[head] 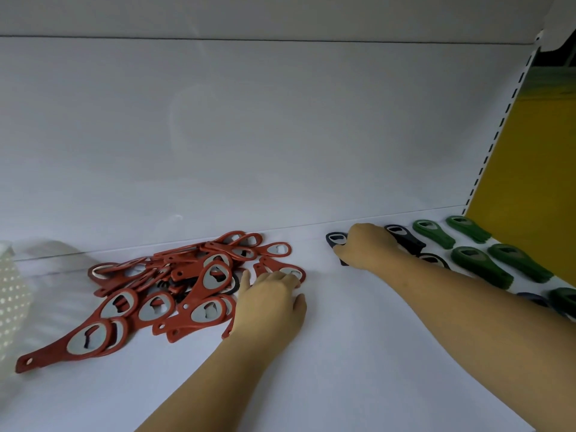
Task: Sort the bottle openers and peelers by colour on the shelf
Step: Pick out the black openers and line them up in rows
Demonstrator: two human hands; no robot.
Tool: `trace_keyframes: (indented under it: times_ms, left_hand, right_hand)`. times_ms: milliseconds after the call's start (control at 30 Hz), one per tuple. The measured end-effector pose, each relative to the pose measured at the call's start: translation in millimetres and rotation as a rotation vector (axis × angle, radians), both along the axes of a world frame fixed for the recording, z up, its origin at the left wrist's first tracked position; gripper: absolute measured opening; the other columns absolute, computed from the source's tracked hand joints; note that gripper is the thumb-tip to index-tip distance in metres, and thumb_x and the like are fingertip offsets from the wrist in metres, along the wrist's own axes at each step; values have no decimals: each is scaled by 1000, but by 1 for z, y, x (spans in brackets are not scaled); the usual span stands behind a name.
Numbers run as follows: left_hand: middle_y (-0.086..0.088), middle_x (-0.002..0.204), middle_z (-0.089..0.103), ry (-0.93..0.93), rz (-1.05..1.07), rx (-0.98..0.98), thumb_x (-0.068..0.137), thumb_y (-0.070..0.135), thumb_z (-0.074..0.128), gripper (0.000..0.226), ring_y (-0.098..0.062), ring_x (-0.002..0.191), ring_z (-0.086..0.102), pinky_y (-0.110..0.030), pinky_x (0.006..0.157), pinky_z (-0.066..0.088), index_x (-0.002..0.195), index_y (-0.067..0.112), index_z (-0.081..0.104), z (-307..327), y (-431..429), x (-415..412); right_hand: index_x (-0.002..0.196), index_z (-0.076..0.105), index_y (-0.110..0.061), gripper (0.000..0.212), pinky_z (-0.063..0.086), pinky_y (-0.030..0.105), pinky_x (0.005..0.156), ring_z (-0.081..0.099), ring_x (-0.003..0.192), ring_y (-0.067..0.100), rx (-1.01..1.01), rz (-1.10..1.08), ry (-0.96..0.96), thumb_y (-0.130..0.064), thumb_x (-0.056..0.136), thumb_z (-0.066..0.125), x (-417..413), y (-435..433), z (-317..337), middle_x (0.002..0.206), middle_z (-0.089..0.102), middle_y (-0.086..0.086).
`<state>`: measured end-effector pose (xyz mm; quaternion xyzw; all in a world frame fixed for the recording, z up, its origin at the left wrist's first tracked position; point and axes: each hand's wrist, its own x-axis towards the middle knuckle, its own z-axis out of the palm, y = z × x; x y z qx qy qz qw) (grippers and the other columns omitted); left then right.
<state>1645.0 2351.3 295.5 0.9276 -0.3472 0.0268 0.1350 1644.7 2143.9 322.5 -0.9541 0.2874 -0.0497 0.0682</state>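
A loose heap of red bottle openers (174,285) lies on the white shelf (343,353) at the left. My left hand (271,304) rests on the heap's right edge, fingers over a red opener (291,272); whether it grips one is unclear. Further right, my right hand (364,246) holds a dark navy opener (335,238) near the back wall. Beside it lie other dark openers (405,238). Green openers (433,233) sit in rows at the far right.
The shelf's white back wall (280,135) rises just behind the openers. A slotted upright (498,126) and a yellow panel (530,182) bound the right end. A white perforated thing (9,294) shows at the left edge.
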Motion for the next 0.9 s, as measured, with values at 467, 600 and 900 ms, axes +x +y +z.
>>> trace_keyframes:
  times_ms: [467, 600, 900]
  left_hand:
    - [4, 148, 38, 31, 21, 31, 98, 33, 35, 41, -18, 139, 28, -49, 118, 1, 137, 24, 43, -1, -8, -13]
    - [2, 144, 40, 34, 3, 10, 97, 30, 37, 41, -20, 136, 32, -49, 119, 1, 136, 20, 44, -2, -10, -13]
    - [-8, 108, 64, 27, -87, -324, 89, 11, 48, 27, -23, 99, 55, -30, 80, 45, 107, 8, 67, 9, 27, 4]
  right_hand:
    - [61, 50, -12, 32, 41, 26, 57, 55, 56, 20, 254, -12, -24, -29, 88, 50, 0, -8, 3, 53, 58, 1]
    - [59, 45, -10, 40, 29, 24, 47, 49, 58, 22, 37, 15, -105, -34, 91, 49, -12, 0, 8, 58, 49, 1]
    - [59, 52, -6, 41, 34, 30, 52, 50, 61, 26, 85, 307, -293, -34, 89, 55, 0, 78, -1, 56, 52, 6]
